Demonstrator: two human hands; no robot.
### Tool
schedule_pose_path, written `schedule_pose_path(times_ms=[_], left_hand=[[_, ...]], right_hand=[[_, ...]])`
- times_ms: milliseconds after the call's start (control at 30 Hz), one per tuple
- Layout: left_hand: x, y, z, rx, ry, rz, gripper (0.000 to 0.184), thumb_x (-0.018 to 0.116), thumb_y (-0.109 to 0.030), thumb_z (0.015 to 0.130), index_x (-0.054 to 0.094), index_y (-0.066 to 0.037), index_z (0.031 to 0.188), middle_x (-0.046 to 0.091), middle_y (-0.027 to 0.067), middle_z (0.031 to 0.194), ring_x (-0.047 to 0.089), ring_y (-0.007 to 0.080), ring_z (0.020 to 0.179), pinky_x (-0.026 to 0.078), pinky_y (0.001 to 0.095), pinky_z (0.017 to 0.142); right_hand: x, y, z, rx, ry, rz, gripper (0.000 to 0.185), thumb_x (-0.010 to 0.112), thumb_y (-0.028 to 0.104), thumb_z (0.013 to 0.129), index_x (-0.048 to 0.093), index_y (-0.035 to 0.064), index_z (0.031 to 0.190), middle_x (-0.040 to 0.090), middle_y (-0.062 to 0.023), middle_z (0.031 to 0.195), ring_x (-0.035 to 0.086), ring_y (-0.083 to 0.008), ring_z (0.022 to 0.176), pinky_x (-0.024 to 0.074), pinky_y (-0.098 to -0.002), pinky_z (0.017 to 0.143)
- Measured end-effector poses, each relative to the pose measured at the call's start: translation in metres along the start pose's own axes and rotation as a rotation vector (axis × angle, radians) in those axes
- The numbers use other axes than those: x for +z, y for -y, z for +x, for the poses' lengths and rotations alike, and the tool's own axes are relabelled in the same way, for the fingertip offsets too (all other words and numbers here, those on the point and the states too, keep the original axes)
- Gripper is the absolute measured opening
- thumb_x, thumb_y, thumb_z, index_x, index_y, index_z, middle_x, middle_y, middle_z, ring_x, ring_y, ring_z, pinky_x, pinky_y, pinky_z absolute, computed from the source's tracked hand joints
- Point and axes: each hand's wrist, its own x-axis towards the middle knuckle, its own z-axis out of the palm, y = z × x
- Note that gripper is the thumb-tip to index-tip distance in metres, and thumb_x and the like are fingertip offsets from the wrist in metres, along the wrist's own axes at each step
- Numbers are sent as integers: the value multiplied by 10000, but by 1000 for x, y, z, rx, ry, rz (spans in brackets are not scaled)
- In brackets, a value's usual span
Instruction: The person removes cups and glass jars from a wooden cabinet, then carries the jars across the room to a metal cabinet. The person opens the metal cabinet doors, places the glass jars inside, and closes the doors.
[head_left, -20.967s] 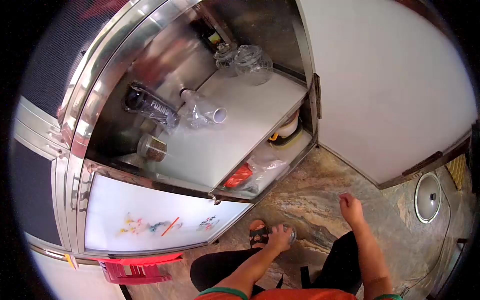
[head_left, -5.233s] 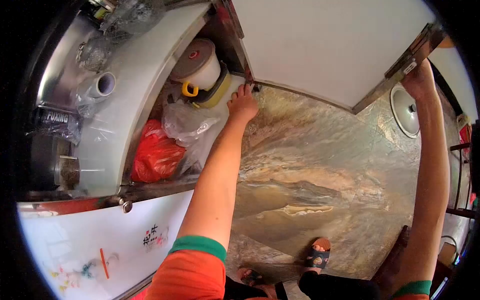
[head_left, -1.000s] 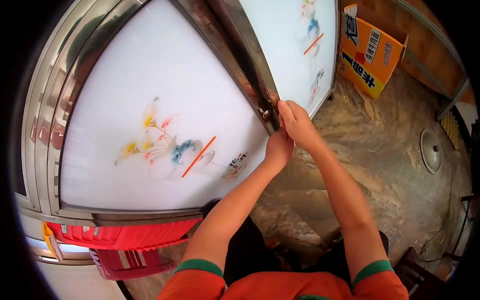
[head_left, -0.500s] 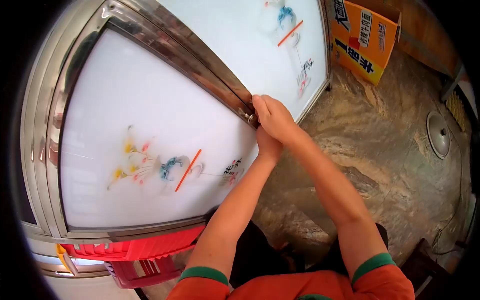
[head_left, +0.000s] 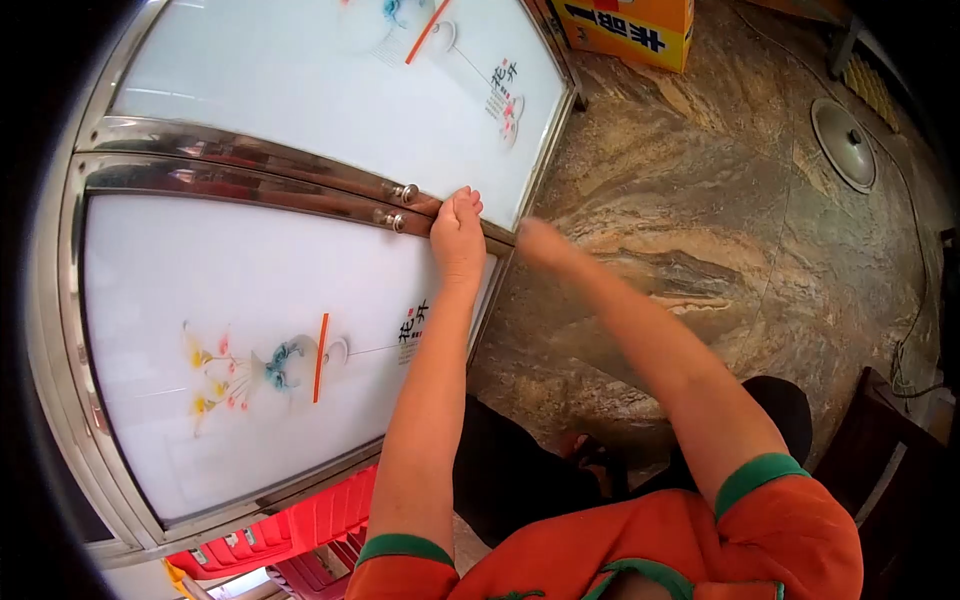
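Two white-panelled cabinet doors (head_left: 250, 255) in shiny metal frames meet along a slanting seam. Each has a small round knob, the upper knob (head_left: 405, 193) and the lower knob (head_left: 397, 222), side by side near the seam. My left hand (head_left: 459, 240) rests against the metal frame at the seam, just right of the knobs, with its fingers curled. What lies under those fingers is hidden. Apart from the doors, over the floor, my right hand (head_left: 545, 246) is smeared by motion and its fingers cannot be made out.
An orange and yellow carton (head_left: 640, 35) stands beyond the doors on the marbled floor (head_left: 660, 250). A round metal lid (head_left: 843, 145) lies at right, near a cable. Red plastic stools (head_left: 300, 515) sit below left; dark wooden furniture (head_left: 875, 440) is at lower right.
The lower door has swung in line with the upper one, and both knobs now show. My hands, together before, have separated; the right one has come off the door. The view has shifted.
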Motion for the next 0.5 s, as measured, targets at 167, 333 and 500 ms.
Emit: schedule_pose_path(times_ms=[167,333,500], left_hand=[[-4,-19,-9,-16,71,42,441,382,-261,964,476,99,1201,582,211,1140,580,257,1051,448,332,906],[-8,-16,-9,-33,133,6,480,363,-270,973,400,110,1265,524,234,1219,533,289,1125,423,356,956],[-9,-20,-12,-119,152,-52,512,381,-302,975,366,94,1299,480,231,1272,502,286,1160,394,354,979]], right_hand=[[69,-51,1,-15,59,4,690,451,40,790,113,-81,1379,110,-270,1445,151,-395,1339,216,-393,1077],[93,-67,20,-102,83,329,778,421,50,802,-74,-97,1384,-90,-292,1461,-41,-382,1374,78,-349,1116],[88,-59,13,-86,28,235,799,449,102,779,-31,-107,1384,-42,-322,1450,43,-389,1372,132,-346,1108]])
